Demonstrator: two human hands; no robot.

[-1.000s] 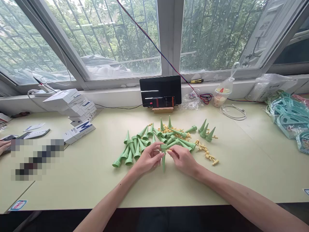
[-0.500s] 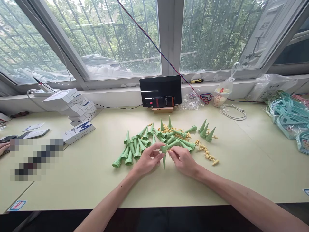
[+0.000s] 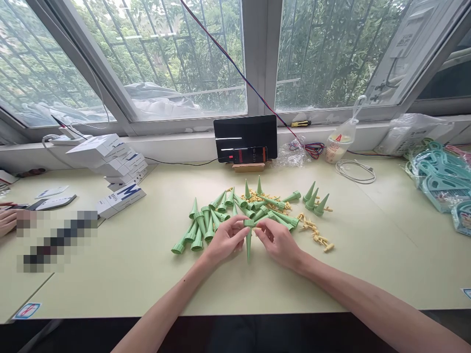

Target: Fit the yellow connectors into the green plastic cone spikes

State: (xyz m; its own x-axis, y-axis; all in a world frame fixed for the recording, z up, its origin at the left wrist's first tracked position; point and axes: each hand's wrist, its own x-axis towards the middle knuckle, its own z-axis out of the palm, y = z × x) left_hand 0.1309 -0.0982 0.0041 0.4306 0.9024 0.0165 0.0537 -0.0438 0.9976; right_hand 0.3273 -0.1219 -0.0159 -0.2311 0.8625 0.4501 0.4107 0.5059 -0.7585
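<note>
My left hand is closed around the collar of a green plastic spike, its point hanging downward. Beside it, my right hand pinches a small yellow plastic valve against the spike's side, just below the collar; the fingers hide most of the valve. A heap of green spikes lies just beyond my left hand. Small yellow valves are piled behind the heap, and several more yellow valves lie to the right. Several green spikes stand upright at the back right, some showing yellow pieces.
A phone leans on a dark screen by the window. White boxes are stacked at the left, near another person's hand. A bagged cup, a coiled white cable and teal plastic items sit right.
The spike in my left hand has tilted, its open top turning away from view and its tip shifting lower. The other person's hand at the far left has come further into view.
</note>
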